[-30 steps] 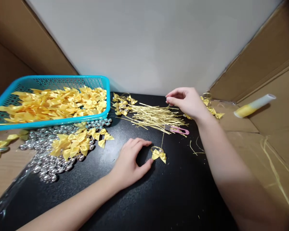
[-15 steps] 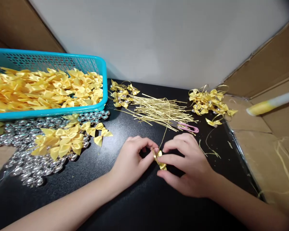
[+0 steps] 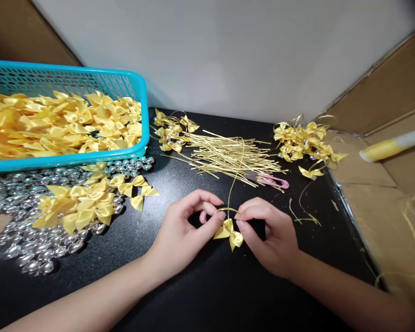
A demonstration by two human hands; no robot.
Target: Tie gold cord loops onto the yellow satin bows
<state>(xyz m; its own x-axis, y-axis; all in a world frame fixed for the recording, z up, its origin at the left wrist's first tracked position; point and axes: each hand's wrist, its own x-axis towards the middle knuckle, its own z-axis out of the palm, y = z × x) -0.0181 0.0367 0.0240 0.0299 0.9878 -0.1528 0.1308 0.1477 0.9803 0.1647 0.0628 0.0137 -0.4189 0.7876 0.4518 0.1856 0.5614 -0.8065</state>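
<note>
Pinching the gold loop [image 3: 228, 210] on this bow [image 3: 232, 237] with left hand [image 3: 188, 226] and right hand [image 3: 275, 233], looped pile [image 3: 304, 140] upper right looks done, plain bows [image 3: 72, 121] upper left to go.

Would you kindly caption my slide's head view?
Left hand and right hand pinch a gold loop by a yellow bow.
</note>
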